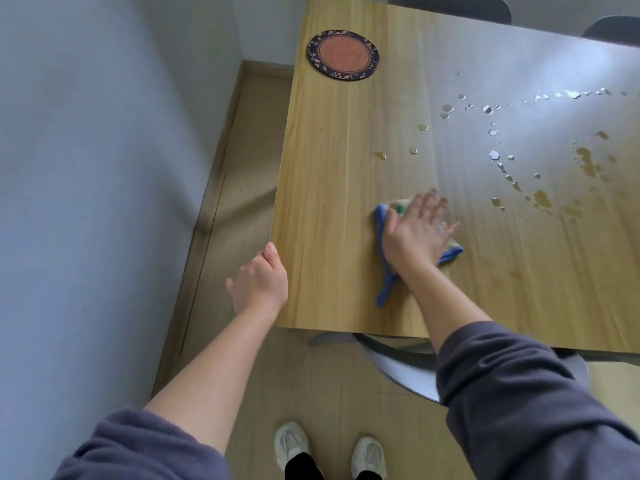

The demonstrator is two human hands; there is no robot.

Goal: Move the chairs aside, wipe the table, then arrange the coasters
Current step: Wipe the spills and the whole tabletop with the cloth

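Near-left on the table (329,202), the cloth (381,225) sits under the right hand (417,232), fingers flat and spread, pressing it down, so wiping's underway. Left hand (259,282) rests loose at the near corner, holding nothing. Drops (493,155) lie further right, I'd sweep there next; coaster (343,54) waits far left

A plain pale grey-blue wall (86,168) fills the left. A light wood-look floor (329,393) runs beside it, edged by a beige skirting board (230,126). White light glares at the far right.
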